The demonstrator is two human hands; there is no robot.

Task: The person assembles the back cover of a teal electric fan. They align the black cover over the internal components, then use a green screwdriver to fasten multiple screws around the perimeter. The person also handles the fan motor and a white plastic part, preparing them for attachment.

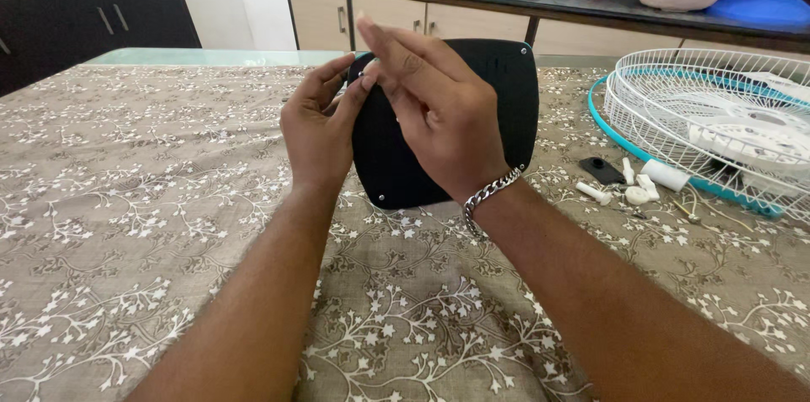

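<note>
Black rounded-square plastic panel (506,107), with small screws at its corners, stands tilted up on the worktop (126,199), which is covered by a beige cloth printed with white flowering branches. The panel sits directly behind both hands. The left hand (316,128) is at its left edge, the fingers (325,81) curled and the thumb raised, pinching toward the panel's upper left corner; whether they actually clamp the edge or only touch it is hard to tell. The right hand (434,115) lies across the front of the panel with its fingers (392,48) stretched out and close together, pointing up and left to meet the left hand's fingertips; it grips nothing that can be seen. A silver chain bracelet (489,193) circles the right wrist.

Much of the panel's middle and left side is hidden by the hands, and any small part between the fingertips cannot be made out. To the right lie a white wire fan guard (717,107) with a teal rim, cut off at the frame edge, and several small white plastic parts (641,187) beside a small black piece (601,169).
</note>
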